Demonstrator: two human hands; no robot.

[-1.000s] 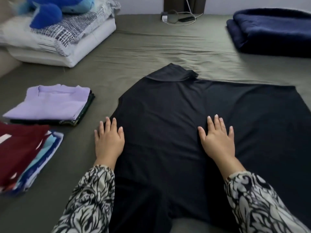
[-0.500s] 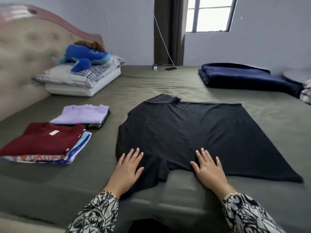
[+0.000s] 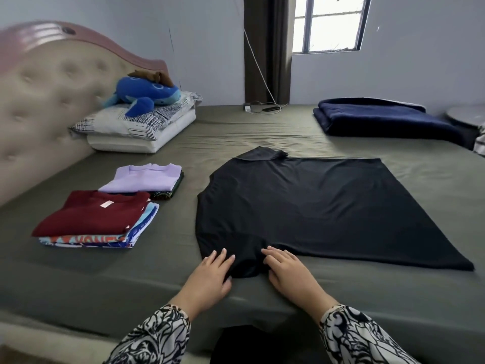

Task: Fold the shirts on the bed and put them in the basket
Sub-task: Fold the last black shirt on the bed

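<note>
Wrinkled olive bed (image 3: 131,279) sheet; both hands' grip loose, flat fingers pressing smooth black shirt (image 3: 309,206) sleeve

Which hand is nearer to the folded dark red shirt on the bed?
The left. The left hand rests on the black shirt, to the right of the dark red shirt. The right hand lies farther right, beyond the left.

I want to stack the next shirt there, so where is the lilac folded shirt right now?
In the head view the lilac shirt lies left of the black shirt, just beyond the maroon-topped pile.
</note>
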